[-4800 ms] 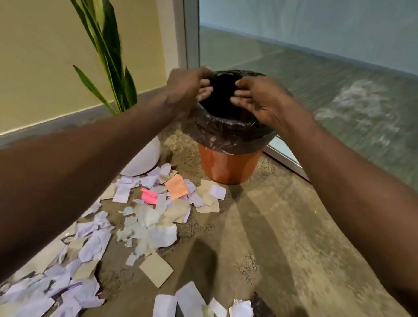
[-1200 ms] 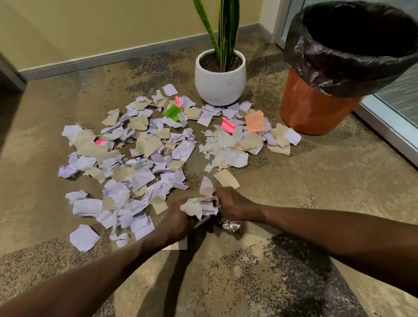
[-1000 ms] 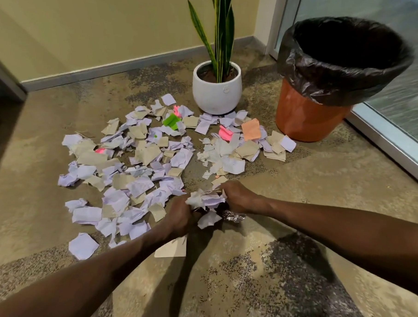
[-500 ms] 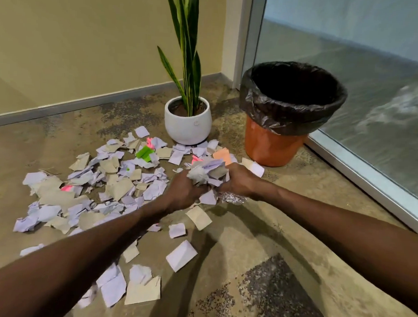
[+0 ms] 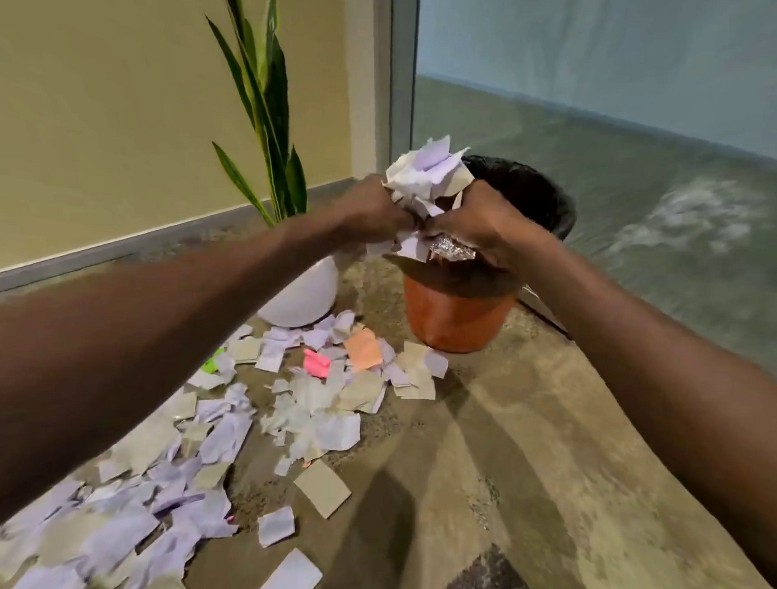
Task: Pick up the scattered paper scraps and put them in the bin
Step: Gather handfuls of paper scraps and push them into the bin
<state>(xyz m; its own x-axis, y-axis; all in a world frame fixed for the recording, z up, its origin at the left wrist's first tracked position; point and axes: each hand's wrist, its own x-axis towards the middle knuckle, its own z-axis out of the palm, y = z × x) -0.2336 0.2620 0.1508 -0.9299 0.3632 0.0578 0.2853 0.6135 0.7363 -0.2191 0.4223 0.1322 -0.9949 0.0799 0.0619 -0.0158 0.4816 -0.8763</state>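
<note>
1. Bin (image 5: 457,315), black-lined, stands near the glass panel (image 5: 607,125); its rim is partly hidden by the hands.
2. Potted plant (image 5: 297,294) stands just left of it.
3. Left hand (image 5: 372,209) and right hand (image 5: 479,218), arms outstretched, grip a paper wad (image 5: 427,175) together over the rim.
4. Loose scraps (image 5: 319,407) cover the floor (image 5: 526,456) below.

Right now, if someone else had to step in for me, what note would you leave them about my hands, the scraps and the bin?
Left hand and right hand: both closed around one bundle of paper scraps, pressed together between them, with a bit of crumpled foil under the right hand.
Bundle: held up in front of the bin, orange with a black liner, at about its near rim; not released.
Left to do: drop this bundle in, then gather the scraps on the floor, which spread from the bin's base past the white plant pot toward the left foreground. Many remain.
</note>
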